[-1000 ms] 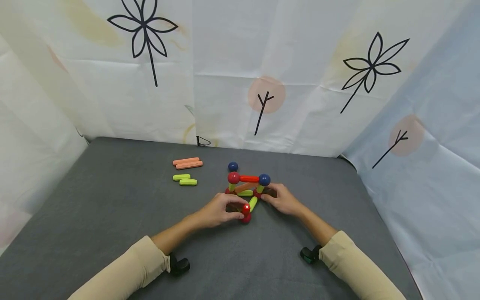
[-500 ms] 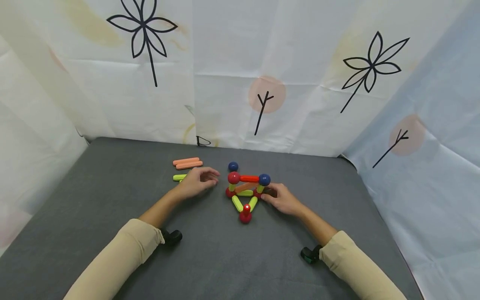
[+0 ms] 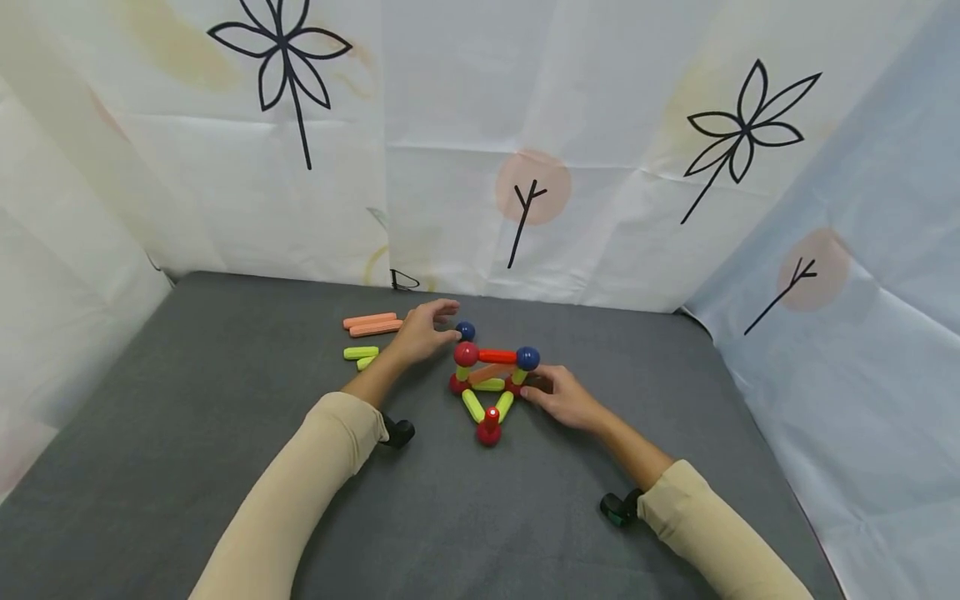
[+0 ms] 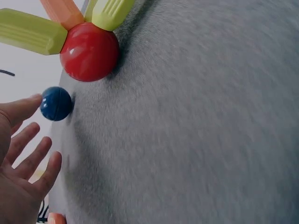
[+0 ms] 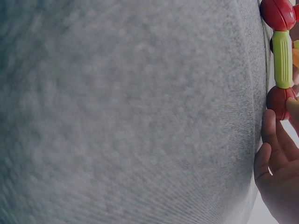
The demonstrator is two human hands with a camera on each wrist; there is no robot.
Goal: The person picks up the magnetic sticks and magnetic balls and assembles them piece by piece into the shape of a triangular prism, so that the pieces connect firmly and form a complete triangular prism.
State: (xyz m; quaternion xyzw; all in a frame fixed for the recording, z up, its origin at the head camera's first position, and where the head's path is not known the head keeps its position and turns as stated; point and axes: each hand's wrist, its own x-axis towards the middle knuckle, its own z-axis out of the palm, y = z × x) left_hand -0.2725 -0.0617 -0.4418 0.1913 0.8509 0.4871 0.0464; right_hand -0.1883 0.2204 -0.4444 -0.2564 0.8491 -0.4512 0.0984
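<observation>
My left hand reaches to a loose blue ball behind a small structure of balls and sticks. In the left wrist view its fingers are spread and the thumb tip is right at the blue ball. With thumb and fingers, my right hand holds the red ball at the structure's right base corner. Yellow-green sticks and red balls form its triangular base. Above, a red stick joins a red ball to a blue ball. A short red stick stands on the front ball.
Left of my left hand lie two orange sticks and two yellow-green sticks, the latter partly hidden by the left wrist. A grey cloth covers the table. White patterned curtains stand behind and at both sides.
My left hand has let go of the structure's front corner, moved back and left, then right to the loose blue ball. The right hand has stayed at the right corner.
</observation>
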